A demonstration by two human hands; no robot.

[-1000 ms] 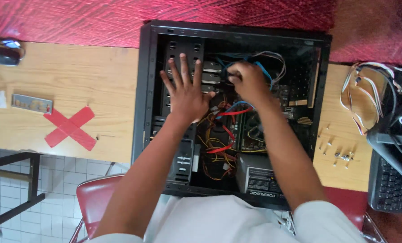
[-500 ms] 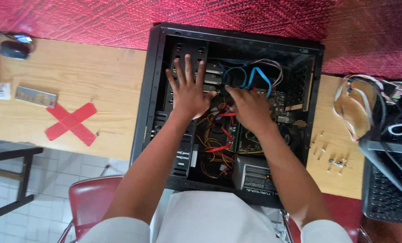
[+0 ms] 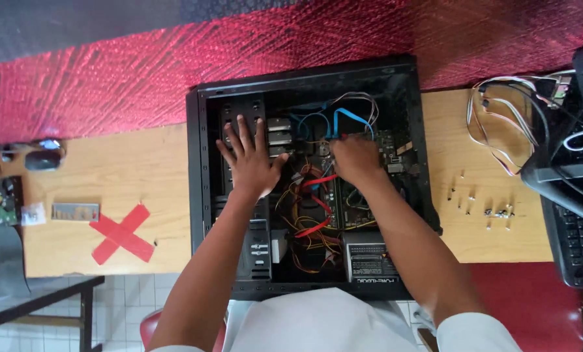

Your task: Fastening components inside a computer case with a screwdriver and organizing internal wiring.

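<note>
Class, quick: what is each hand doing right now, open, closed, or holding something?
Left hand: open, fingers spread, flat on the drive bays of the computer case.
Right hand: curled among the cables; what it grips cannot be told.

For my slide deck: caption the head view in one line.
Left hand spread flat on the drive bays of an open PC case; right hand among the cables inside.

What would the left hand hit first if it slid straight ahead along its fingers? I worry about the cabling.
Probably the case's far wall: the left hand lies flat on the drive cage, fingers pointing that way; blue cables lie aside.
</note>
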